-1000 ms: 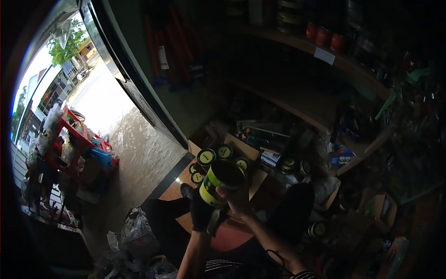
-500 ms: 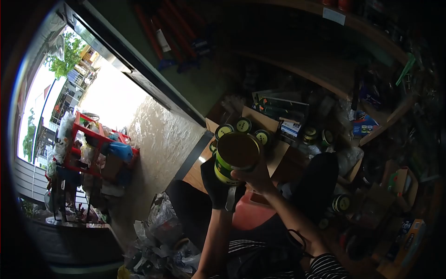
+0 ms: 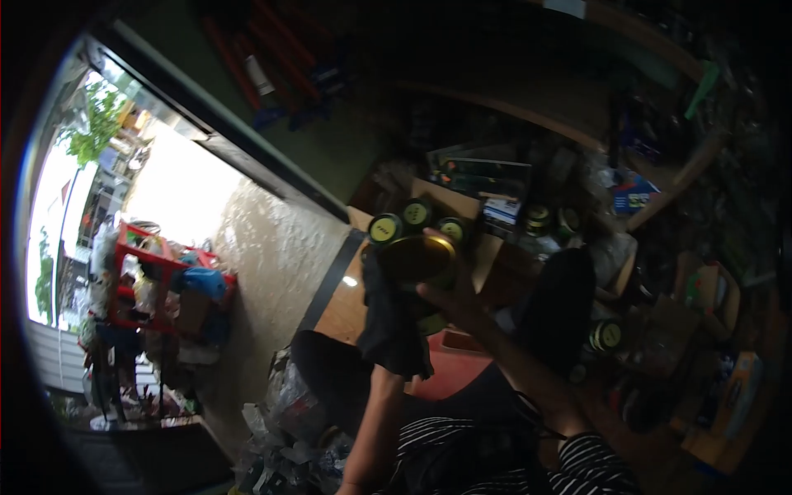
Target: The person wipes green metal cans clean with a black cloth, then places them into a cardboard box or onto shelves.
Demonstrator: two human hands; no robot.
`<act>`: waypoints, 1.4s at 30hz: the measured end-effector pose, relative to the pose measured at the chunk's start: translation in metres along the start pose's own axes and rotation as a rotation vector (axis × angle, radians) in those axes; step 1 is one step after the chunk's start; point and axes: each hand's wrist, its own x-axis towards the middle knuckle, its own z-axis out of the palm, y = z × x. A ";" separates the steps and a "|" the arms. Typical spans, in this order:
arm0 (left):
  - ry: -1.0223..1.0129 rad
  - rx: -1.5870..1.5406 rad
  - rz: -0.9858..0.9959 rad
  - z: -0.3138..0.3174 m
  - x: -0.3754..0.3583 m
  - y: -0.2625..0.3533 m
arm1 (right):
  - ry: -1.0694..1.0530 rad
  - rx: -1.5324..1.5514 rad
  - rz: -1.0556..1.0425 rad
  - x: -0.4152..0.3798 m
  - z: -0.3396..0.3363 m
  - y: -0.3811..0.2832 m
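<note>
Between my hands is a green-yellow can (image 3: 417,262), its round end with a gold-coloured rim facing up at me. My right hand (image 3: 458,299) is bare and grips the can's right side, one finger reaching over the rim. My left hand (image 3: 388,318), covered in black cloth or a black glove, presses along the can's left side; its fingers are hidden. Just beyond, several similar cans with yellow-green labelled tops, such as one can (image 3: 384,229), stand in an open cardboard box (image 3: 452,198).
A doorway at left opens onto bright wet-looking ground (image 3: 264,239) with a red rack (image 3: 153,256) of goods. Clear plastic wrapping (image 3: 289,445) is heaped below. More cans (image 3: 606,334), boxes and shelves crowd the right. A pink-red surface (image 3: 454,375) lies between my legs.
The can's end has tipped, showing less of its green side and more gold rim. My left hand has moved up along its side. The whole view has shifted slightly.
</note>
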 end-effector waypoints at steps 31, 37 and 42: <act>-1.511 0.728 0.385 -0.042 0.123 0.113 | -0.094 0.254 0.044 -0.004 0.011 0.026; -0.448 -0.487 -0.071 -0.045 0.121 -0.003 | -0.136 0.172 0.056 -0.005 0.006 0.031; -0.351 -1.736 -0.212 0.014 -0.002 -0.142 | -0.164 0.078 0.063 -0.015 -0.002 0.024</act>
